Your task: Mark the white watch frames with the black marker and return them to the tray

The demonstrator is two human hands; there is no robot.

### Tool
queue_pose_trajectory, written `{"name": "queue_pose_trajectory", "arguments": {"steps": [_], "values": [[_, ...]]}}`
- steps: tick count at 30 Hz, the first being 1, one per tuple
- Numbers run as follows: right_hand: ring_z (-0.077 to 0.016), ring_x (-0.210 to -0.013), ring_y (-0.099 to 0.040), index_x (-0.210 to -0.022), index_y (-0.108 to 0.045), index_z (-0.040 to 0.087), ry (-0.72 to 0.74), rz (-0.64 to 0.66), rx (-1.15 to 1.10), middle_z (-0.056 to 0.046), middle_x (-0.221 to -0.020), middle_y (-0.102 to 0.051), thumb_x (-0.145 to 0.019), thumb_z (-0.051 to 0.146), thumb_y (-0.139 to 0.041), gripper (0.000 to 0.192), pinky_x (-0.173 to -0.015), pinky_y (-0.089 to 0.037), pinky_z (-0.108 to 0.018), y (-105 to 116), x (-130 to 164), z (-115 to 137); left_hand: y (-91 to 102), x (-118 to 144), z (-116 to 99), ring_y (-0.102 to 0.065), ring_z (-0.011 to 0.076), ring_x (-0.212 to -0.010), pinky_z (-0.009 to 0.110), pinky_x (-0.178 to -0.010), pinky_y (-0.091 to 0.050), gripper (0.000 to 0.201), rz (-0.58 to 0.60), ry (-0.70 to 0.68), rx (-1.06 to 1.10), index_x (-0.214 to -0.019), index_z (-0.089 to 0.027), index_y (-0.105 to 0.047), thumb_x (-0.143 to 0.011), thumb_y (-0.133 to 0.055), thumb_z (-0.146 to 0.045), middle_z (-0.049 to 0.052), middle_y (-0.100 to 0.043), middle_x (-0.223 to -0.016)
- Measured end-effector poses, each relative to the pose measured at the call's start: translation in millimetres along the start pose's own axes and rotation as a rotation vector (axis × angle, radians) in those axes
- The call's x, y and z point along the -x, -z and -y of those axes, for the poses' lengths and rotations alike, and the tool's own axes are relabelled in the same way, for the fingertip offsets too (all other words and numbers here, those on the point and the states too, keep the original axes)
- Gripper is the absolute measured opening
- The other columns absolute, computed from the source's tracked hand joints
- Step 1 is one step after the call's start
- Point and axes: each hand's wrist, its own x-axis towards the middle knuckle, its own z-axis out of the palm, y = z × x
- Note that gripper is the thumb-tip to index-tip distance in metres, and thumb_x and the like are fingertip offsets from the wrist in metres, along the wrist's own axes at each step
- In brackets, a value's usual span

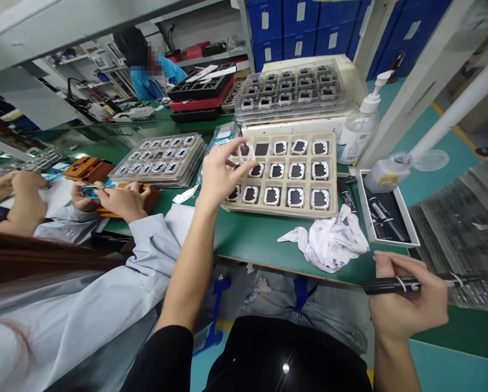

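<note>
My left hand (220, 173) pinches a white square frame (247, 153) between thumb and fingers, over the upper left of a beige compartment tray (282, 211). Rows of similar white frames with dark centres, such as this white-edged part (297, 171), lie in the tray. My fingers hide some left compartments. A black marker pen (385, 286) is gripped in my closed right hand (409, 305), held off the table's front edge at the right. Below the tray lies a crumpled white cloth (334, 239) with grey marks.
Behind the tray are stacked clear trays (288, 90) of parts and a pump bottle (358, 128). A white box (411, 239) with pens and a squeeze bottle (386, 174) stand right. Another tray stack (158, 160) stands left, near a co-worker's hands (121, 201).
</note>
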Motion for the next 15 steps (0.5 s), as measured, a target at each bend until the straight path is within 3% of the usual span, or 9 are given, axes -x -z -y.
{"name": "queue_pose_trajectory", "arguments": {"steps": [4,7,10,13,14,15], "values": [[-0.0329,-0.091,-0.090,-0.122,-0.089,0.027,0.003,0.090,0.046,-0.005,-0.105,-0.091,-0.102,0.025,-0.096,0.022,-0.082,-0.076,-0.052,0.6,5.5,-5.6,-0.2,-55.6,43.0,-0.064,0.0493,-0.153,0.074,-0.138,-0.048,0.055,0.152,0.061,-0.283,-0.151,-0.026,-0.086,-0.103,-0.091,-0.051,0.020,-0.077,-0.162],[-0.0325,-0.091,-0.091,-0.132,-0.087,0.025,-0.027,0.094,-0.002,-0.007,-0.112,-0.093,-0.108,0.026,-0.088,0.025,-0.083,-0.078,-0.052,3.0,6.0,2.5,-3.8,-71.8,61.0,-0.048,0.0538,-0.172,0.085,-0.144,-0.035,0.050,0.285,0.090,-0.361,-0.149,-0.022,-0.085,-0.106,-0.084,-0.048,0.025,-0.065,-0.178],[-0.0335,-0.086,-0.091,-0.136,-0.087,0.027,-0.023,0.072,-0.025,-0.007,-0.111,-0.094,-0.106,0.026,-0.088,0.030,-0.075,-0.077,-0.051,14.2,2.7,5.6,-4.4,-70.6,68.9,-0.036,0.0580,-0.181,0.092,-0.143,-0.031,0.052,0.355,0.116,-0.364,-0.153,-0.023,-0.083,-0.110,-0.077,-0.051,0.026,-0.056,-0.188],[-0.0329,-0.069,-0.084,-0.106,-0.088,0.032,0.069,-0.025,0.127,-0.004,-0.091,-0.089,-0.105,0.034,-0.090,0.003,-0.060,-0.067,-0.049,44.5,-4.3,-19.4,-4.7,-62.3,65.1,-0.040,0.0550,-0.179,0.086,-0.146,-0.032,0.057,0.274,0.037,-0.300,-0.158,-0.026,-0.080,-0.110,-0.075,-0.055,0.022,-0.059,-0.186],[-0.0301,-0.057,-0.076,-0.089,-0.081,0.033,0.191,-0.149,0.166,-0.003,-0.077,-0.082,-0.102,0.039,-0.091,0.018,-0.051,-0.058,-0.046,58.7,-7.4,-35.2,-5.9,-59.8,60.7,-0.047,0.0521,-0.175,0.081,-0.146,-0.036,0.055,0.229,-0.011,-0.268,-0.156,-0.028,-0.081,-0.109,-0.075,-0.055,0.020,-0.065,-0.181],[-0.0295,-0.056,-0.074,-0.082,-0.075,0.034,0.214,-0.117,0.258,-0.003,-0.072,-0.079,-0.101,0.042,-0.093,0.028,-0.053,-0.058,-0.047,73.8,-10.6,-53.7,-8.1,-58.0,54.9,-0.055,0.0492,-0.167,0.076,-0.144,-0.041,0.050,0.189,-0.058,-0.238,-0.153,-0.029,-0.082,-0.109,-0.076,-0.055,0.019,-0.071,-0.172]]}}
